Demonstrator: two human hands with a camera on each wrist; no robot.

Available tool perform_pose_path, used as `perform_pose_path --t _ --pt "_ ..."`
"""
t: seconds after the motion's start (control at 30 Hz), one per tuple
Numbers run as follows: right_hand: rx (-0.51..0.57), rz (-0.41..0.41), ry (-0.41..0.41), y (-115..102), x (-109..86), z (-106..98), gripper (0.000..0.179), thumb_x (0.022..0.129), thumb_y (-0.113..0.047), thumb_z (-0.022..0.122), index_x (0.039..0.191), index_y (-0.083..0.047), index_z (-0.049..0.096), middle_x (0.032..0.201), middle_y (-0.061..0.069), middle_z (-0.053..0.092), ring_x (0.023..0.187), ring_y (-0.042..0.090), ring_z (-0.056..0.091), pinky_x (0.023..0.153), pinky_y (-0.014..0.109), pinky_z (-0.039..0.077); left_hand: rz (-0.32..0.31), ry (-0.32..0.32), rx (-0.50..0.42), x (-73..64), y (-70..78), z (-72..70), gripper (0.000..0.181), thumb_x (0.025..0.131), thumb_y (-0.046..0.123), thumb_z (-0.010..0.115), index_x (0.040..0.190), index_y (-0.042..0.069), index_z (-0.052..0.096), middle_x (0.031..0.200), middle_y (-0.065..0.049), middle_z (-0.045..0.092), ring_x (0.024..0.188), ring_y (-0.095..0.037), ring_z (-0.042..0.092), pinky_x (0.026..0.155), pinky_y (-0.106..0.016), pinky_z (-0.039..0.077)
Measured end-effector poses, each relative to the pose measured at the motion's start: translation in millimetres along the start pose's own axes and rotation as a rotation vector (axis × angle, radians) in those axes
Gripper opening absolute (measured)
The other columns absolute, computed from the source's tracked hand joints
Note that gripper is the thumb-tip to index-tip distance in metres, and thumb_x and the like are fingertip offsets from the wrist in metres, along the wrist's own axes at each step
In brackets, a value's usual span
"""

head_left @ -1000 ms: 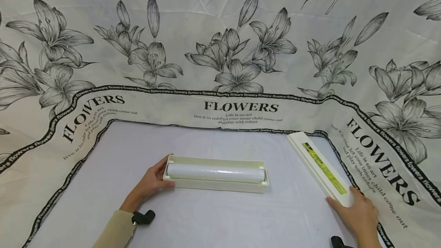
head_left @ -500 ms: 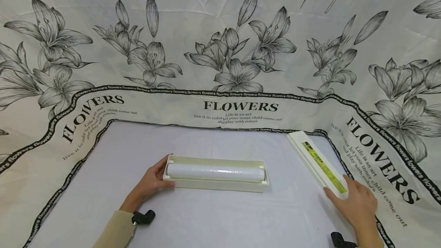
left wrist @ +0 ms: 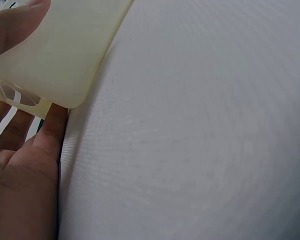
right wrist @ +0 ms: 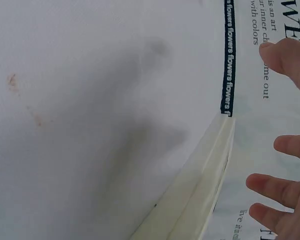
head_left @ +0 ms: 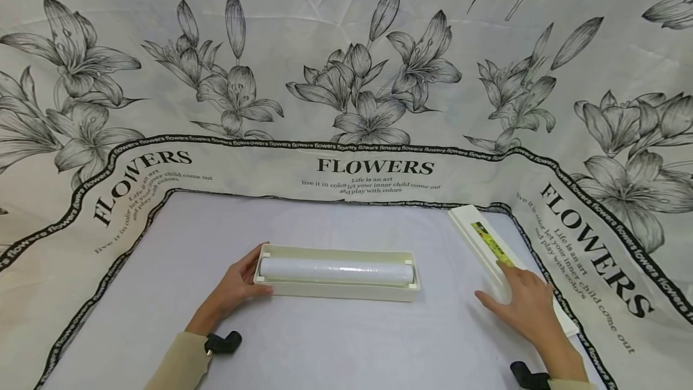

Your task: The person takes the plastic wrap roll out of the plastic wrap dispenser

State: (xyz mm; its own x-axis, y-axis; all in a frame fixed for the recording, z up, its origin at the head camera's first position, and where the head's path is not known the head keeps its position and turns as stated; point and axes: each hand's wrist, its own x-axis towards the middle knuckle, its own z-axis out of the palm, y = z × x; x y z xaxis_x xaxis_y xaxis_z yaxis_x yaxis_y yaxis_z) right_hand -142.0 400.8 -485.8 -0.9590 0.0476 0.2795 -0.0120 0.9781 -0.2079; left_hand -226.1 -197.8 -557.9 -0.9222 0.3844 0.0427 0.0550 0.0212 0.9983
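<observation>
A long cream cling film box [head_left: 346,291] sits in the middle of the table, with its top off and a shiny white roll of film [head_left: 335,271] lying inside. My left hand [head_left: 233,290] grips the box's left end. In the left wrist view the thumb lies on the box's wall [left wrist: 65,55], and the other fingers are on the far side of its end. At the right, the box's lid [head_left: 467,221], white with a yellow-green label, lies slanted. Over its near half hovers my right hand [head_left: 525,306], fingers spread; the right wrist view shows them apart from the lid [right wrist: 190,195].
A white cloth [head_left: 335,342] covers the table. Its printed flower border [head_left: 373,176] runs along the back and both sides, and the lid's far end reaches the back border. A black wrist-worn device [head_left: 224,342] sits on each forearm.
My right hand has come off the lid's near end and moved left and forward over it, fingers spreading. The lid, the box and my left hand stay in place.
</observation>
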Motion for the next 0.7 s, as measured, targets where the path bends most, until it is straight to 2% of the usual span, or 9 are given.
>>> perform_pose_path --t 0.2,0.4,0.7 --pt "0.052 -0.072 -0.062 -19.4 6.3 -6.5 0.087 0.080 -0.054 0.082 0.141 0.002 0.054 0.131 0.037 0.056 0.121 0.056 0.050 0.101 0.070 0.037 0.001 -0.005 -0.009 -0.2 1.3 0.0 0.111 0.075 0.000 0.088 0.164 0.007 0.022 0.167 -0.018 0.027 0.135 0.013 0.043 0.108 -0.009 0.040" --pt "0.079 -0.112 -0.105 -38.4 11.6 -18.7 0.088 0.081 -0.053 0.082 0.146 -0.002 0.052 0.140 0.033 0.052 0.127 0.052 0.048 0.102 0.071 0.041 0.002 -0.008 -0.005 -0.7 2.4 1.7 0.111 0.075 0.001 0.088 0.164 0.007 0.022 0.167 -0.020 0.026 0.134 0.013 0.043 0.107 -0.009 0.040" --pt "0.152 -0.200 -0.179 -61.8 20.2 -29.3 0.084 0.085 -0.054 0.079 0.148 -0.006 0.052 0.143 0.026 0.056 0.133 0.050 0.046 0.103 0.072 0.043 0.013 0.001 0.003 -0.5 1.5 2.5 0.108 0.077 0.000 0.086 0.164 0.006 0.022 0.167 -0.022 0.025 0.134 0.013 0.042 0.107 -0.008 0.039"
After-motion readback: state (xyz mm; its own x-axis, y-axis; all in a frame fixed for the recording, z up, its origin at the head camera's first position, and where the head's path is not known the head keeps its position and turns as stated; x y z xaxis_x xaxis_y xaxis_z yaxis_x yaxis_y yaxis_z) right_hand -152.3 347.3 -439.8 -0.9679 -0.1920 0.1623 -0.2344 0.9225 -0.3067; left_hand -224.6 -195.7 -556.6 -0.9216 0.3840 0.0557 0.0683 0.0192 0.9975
